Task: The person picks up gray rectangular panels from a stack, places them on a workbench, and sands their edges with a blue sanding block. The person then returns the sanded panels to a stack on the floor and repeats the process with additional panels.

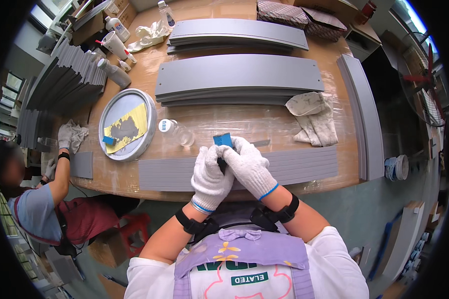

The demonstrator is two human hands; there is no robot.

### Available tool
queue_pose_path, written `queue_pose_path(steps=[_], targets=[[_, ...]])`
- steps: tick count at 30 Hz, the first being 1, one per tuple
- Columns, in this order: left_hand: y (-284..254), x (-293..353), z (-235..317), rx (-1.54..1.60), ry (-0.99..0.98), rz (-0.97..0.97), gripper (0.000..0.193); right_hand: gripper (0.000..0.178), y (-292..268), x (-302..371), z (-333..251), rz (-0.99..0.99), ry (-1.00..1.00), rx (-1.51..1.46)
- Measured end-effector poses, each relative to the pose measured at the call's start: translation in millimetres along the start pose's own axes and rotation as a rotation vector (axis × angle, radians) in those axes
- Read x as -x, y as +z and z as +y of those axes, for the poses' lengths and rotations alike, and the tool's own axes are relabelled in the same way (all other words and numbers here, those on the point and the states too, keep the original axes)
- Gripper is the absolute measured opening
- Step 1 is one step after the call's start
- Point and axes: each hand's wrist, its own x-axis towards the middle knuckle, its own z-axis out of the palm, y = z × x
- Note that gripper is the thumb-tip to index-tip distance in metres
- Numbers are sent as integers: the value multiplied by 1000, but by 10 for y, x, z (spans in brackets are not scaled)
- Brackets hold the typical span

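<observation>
Both my hands wear white knitted gloves and meet over the near edge of the table. My left hand and my right hand are closed together around a small blue flat-edged piece. Its lower part is dark and mostly hidden by the fingers. Below the hands lies a row of long grey strips side by side. A thin flat metal blade sticks out beside my right hand. To the left, a clear bottle with a white cap stands close to a round pale lid.
On the lid, a yellow sheet bears grey paste and another blue piece. Stacked grey panels lie farther back. A stained cloth is at right, near a long panel. A co-worker sits at left, gloved hand on cloth.
</observation>
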Motion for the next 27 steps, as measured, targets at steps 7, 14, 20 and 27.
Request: queue_pose_path(steps=[7, 14, 20, 27], targets=[[-103, -94, 127, 49, -11, -241, 105, 54, -215, 63, 197, 148, -111, -696], [-142, -244, 382, -319, 237, -721, 106, 54, -1509, 765, 629, 410, -224, -692], [60, -239, 597, -368, 237, -738, 107, 49, -2495, 1250, 1153, 759, -58, -495], [220, -250, 723, -407, 242, -754, 109, 59, -2775, 1260, 1352, 620, -81, -254]])
